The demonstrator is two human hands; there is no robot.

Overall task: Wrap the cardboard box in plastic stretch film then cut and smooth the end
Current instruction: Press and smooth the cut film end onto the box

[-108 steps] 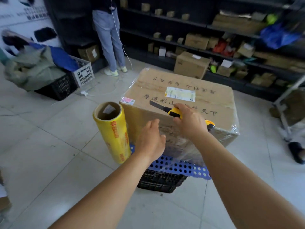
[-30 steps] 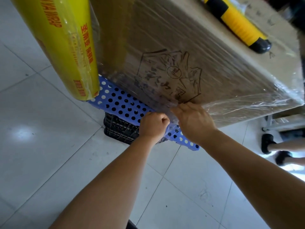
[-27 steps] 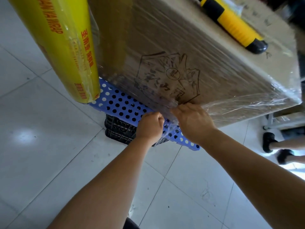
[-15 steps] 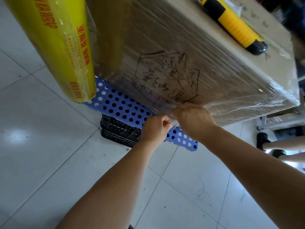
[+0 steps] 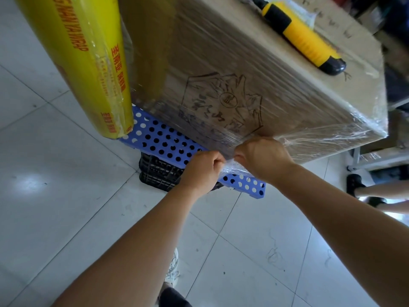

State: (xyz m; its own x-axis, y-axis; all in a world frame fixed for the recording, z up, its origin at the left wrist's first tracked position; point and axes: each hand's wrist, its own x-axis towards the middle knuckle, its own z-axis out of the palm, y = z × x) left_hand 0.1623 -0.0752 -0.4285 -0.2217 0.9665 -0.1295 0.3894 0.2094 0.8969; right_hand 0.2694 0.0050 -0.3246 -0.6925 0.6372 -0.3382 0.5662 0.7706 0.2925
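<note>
Nearest the camera, a bunched strip of stretch film (image 5: 230, 166) is being pinched at the lower front edge of the cardboard box (image 5: 232, 69) by both fists, the left hand (image 5: 202, 170) clenched on it and the right hand (image 5: 263, 158) gripping it beside. The box, already sheathed in film, is being carried by a blue perforated board (image 5: 168, 142) over a black crate (image 5: 158, 173). At its left corner a yellow film roll (image 5: 81, 60) is being propped upright. Farther back, a yellow-and-black utility knife (image 5: 303, 38) is being left on top.
</note>
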